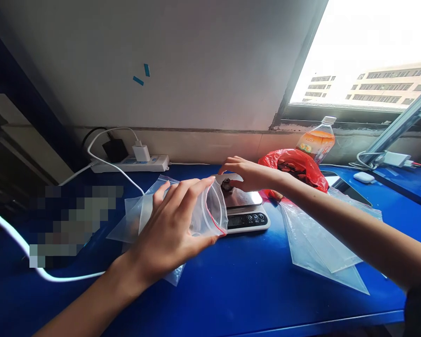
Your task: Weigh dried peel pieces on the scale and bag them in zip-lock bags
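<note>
- Left hand (175,216) holds clear plastic bag (215,206).
- Right hand (249,172) bends over small dark lump (227,186) near silver-topped scale (245,198)'s back edge; can't tell if gripping.

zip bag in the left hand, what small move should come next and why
Probably bring the dark lump into the bag: the right hand is at the lump over the scale, and the left hand holds the bag open close by.
</note>
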`<state>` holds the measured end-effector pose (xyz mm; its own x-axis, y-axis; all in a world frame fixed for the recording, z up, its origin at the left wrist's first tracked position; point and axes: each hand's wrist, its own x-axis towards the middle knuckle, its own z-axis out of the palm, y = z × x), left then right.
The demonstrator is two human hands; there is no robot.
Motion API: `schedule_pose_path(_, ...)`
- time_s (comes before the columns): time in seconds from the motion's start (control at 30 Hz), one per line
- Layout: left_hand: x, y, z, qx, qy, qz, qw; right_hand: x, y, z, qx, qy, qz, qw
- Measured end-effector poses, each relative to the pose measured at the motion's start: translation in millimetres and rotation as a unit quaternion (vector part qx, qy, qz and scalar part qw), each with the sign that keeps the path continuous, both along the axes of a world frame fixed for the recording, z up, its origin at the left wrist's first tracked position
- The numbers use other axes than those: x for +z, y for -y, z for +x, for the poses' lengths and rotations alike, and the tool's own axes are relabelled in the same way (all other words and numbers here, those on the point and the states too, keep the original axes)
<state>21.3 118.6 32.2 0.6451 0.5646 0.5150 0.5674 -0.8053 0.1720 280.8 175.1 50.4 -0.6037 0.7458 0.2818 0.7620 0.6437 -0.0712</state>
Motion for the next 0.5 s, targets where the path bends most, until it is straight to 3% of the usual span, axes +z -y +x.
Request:
schedule_pose_path(0.1,0.7,-2,-2,0.0,-0.006,0.001,1.0,1,-1,-3,0.031,0.022,-0.07,0.997)
schedule_pose_path(0.23,1.4,-2,-1,0.001,-0.001,-0.01,1.0,0,6,-1,-0.046,-0.022,-0.129,0.99)
schedule_pose_path(0.37,2.5,-3,0,0.005,0.009,-0.041,0.999,5,31,2,-0.102,-0.114,-0.107,0.982)
schedule_pose_path(0.5,4.4,-6,4,0.031,0.024,-0.102,0.994,25,69,-18,-0.07,-0.225,-0.051,0.97)
